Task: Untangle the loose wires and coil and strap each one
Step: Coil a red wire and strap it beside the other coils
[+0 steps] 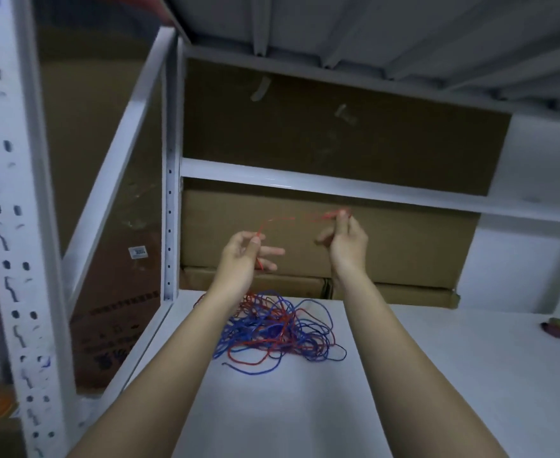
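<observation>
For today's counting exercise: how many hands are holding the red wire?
2. The left hand pinches the red wire at centre; the right hand grips its other stretch further right. Both are raised above the tangled pile.

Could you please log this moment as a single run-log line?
left hand: pinching red wire | right hand: pinching same wire, raised | red-and-blue wire tangle: on white shelf | strapped: none visible

— Two hands up: the left hand and the right hand, one red wire stretched between them.

— And on the shelf?

— One tangle, two colours in it, red and blue. How many separate wires, I can't tell.

— Boxes?

— Cardboard boxes behind the hands, at least three. One small dark object far right.
</observation>
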Motion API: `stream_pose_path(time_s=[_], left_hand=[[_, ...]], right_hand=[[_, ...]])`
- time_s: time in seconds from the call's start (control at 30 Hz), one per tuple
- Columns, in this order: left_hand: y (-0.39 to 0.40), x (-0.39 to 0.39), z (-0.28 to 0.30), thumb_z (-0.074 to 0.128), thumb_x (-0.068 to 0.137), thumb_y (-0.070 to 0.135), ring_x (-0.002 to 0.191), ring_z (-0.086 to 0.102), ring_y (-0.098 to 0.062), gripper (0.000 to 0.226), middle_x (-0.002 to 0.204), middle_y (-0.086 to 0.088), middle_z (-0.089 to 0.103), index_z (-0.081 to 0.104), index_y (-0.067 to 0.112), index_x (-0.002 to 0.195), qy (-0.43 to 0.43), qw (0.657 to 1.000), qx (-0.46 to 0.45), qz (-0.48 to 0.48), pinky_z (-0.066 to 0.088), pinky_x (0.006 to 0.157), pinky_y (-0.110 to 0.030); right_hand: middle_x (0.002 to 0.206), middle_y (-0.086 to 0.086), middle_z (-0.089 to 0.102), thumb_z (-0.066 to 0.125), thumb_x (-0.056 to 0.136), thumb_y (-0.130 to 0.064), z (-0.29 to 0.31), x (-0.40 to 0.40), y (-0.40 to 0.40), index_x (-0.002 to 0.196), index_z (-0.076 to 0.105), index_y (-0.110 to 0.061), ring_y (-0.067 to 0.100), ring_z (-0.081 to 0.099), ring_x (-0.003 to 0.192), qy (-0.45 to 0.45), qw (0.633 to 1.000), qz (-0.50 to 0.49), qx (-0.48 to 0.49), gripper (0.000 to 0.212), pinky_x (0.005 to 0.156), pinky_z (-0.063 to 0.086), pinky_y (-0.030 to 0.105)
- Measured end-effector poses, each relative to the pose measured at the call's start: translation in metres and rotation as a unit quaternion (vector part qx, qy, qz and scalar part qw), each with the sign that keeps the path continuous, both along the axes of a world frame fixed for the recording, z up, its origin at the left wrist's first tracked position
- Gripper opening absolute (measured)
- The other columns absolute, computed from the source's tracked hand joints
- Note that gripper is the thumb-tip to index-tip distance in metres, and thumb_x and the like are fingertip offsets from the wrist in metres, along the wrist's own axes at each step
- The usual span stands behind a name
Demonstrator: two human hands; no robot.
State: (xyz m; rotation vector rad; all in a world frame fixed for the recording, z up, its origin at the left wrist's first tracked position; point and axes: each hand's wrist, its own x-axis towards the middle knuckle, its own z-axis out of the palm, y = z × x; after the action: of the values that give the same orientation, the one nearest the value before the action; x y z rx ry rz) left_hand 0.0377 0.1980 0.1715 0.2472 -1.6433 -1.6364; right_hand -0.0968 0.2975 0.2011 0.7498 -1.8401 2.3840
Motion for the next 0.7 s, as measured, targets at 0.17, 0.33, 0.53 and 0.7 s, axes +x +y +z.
stream_pose_path(time_s=[0.17,0.33,0.53,0.7], left_hand=[[0.008,0.018,-0.016,0.037,0.103,0.012,0.054,0.062,-0.007,0.017,0.087,-0.007,0.073,0.048,0.013,0.091,0.044,0.992,0.117,-0.012,0.053,0.062,-0.02],[-0.006,0.039,-0.032,0.036,0.102,0.01,0.048,0.056,-0.007,0.018,0.076,-0.006,0.074,0.051,0.009,0.092,0.107,0.97,0.212,-0.046,0.051,0.058,-0.02],[-0.046,0.047,-0.068,0.036,0.104,0.015,0.046,0.047,-0.002,0.022,0.089,0.001,0.075,0.056,0.008,0.107,0.073,0.985,0.156,-0.003,0.05,0.066,-0.019],[-0.069,0.038,-0.097,0.034,0.105,0.02,0.073,0.067,-0.002,0.028,0.099,0.012,0.074,0.048,0.009,0.127,0.035,0.99,0.138,-0.018,0.049,0.083,-0.024]], right_hand=[[0.113,0.015,0.065,0.037,0.103,-0.031,-0.083,-0.012,0.004,0.112,0.063,-0.005,0.028,0.058,0.103,0.101,0.921,0.041,0.373,0.038,0.078,0.038,0.028],[0.105,0.016,0.065,0.034,0.103,-0.037,-0.142,0.015,-0.007,0.091,0.058,-0.015,0.034,0.058,0.1,0.283,0.764,0.113,0.569,0.035,0.073,0.041,0.035],[0.116,0.015,0.059,0.035,0.103,-0.03,-0.181,0.05,-0.04,0.118,0.056,-0.011,0.034,0.053,0.109,0.367,0.7,0.152,0.593,0.032,0.08,0.043,0.037],[0.077,0.004,0.058,0.055,0.093,-0.015,-0.201,0.066,-0.063,0.15,0.018,-0.031,0.012,0.056,0.069,0.182,0.882,0.202,0.384,0.07,0.065,0.042,0.028]])
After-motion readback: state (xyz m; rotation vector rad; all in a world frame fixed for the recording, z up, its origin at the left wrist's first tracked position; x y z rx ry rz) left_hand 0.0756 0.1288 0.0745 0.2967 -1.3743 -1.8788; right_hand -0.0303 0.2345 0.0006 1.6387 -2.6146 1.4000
